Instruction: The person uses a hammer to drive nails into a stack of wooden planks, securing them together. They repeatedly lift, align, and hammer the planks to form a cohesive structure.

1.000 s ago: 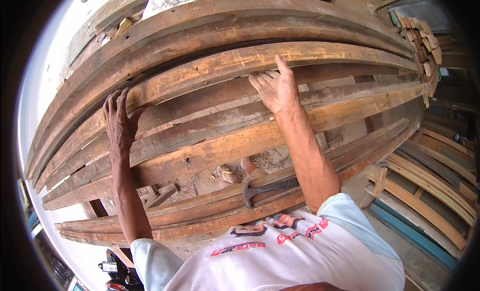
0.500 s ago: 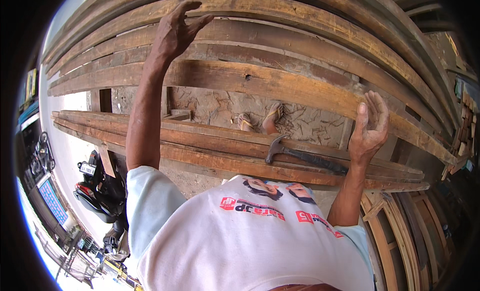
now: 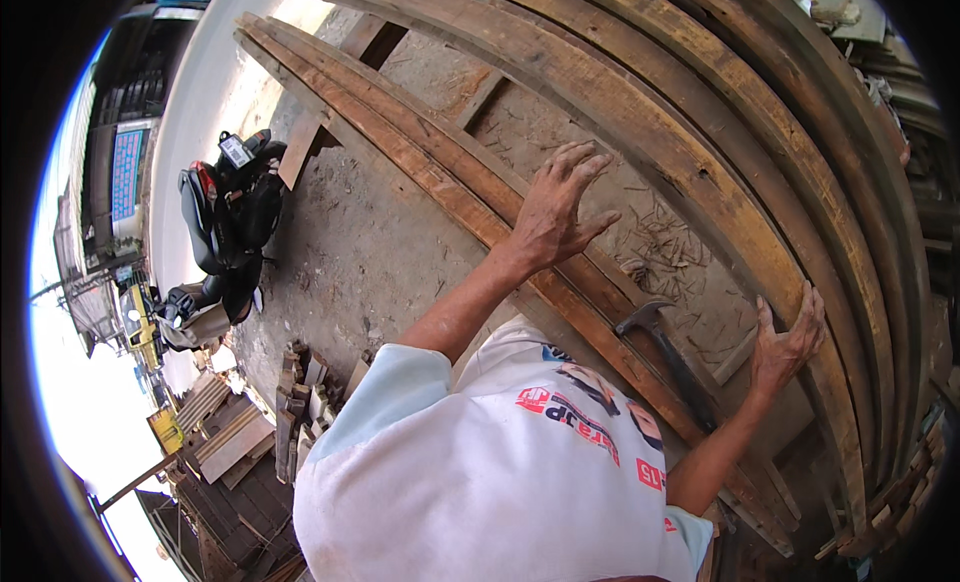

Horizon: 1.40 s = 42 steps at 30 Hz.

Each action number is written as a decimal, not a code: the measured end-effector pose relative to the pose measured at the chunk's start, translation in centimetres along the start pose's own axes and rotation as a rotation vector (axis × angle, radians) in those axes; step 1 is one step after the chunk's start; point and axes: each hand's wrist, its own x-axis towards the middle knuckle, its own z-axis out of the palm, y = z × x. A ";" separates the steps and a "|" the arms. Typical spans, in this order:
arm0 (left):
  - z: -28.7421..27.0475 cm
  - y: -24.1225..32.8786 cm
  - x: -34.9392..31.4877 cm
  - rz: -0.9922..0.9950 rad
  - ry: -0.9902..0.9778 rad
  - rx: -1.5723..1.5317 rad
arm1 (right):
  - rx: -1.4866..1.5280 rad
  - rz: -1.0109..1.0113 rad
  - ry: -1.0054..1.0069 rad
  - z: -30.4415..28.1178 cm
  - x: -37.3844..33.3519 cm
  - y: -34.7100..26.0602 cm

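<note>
My left hand (image 3: pixel 562 210) is raised with fingers spread and nothing in it, over the far side of the near pair of long wooden planks (image 3: pixel 440 172). My right hand (image 3: pixel 788 344) lies on a long wooden beam (image 3: pixel 690 157), thumb toward its near edge and fingers apart toward the far edge. On the near planks, between my hands, rests a claw hammer (image 3: pixel 675 362) with a dark handle, its head pointing left.
Several more beams (image 3: pixel 820 172) lie side by side beyond. Wood shavings (image 3: pixel 670 267) litter the ground in the gap. A parked motorcycle (image 3: pixel 225 217) stands at left, with piles of scrap wood (image 3: pixel 235 442) at lower left and cut wood pieces (image 3: pixel 900 482) at lower right.
My view has turned, so the beams now slant down to the right. My left hand has come back from the far beams toward the near planks. My right hand has come onto a beam.
</note>
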 end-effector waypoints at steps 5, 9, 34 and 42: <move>-2.7 -1.0 -3.5 -0.106 0.045 0.094 | -0.020 0.009 -0.060 -1.2 0.1 1.0; -7.3 -5.0 -6.3 -0.263 0.299 0.202 | -0.040 -0.023 0.066 -1.8 -1.2 2.2; -9.0 -12.1 -13.7 -0.460 0.465 0.270 | 0.125 0.124 -0.517 0.7 -15.7 -7.0; -8.3 -10.1 -10.3 0.130 -0.343 0.198 | 0.163 0.043 -0.273 0.4 -16.1 -6.7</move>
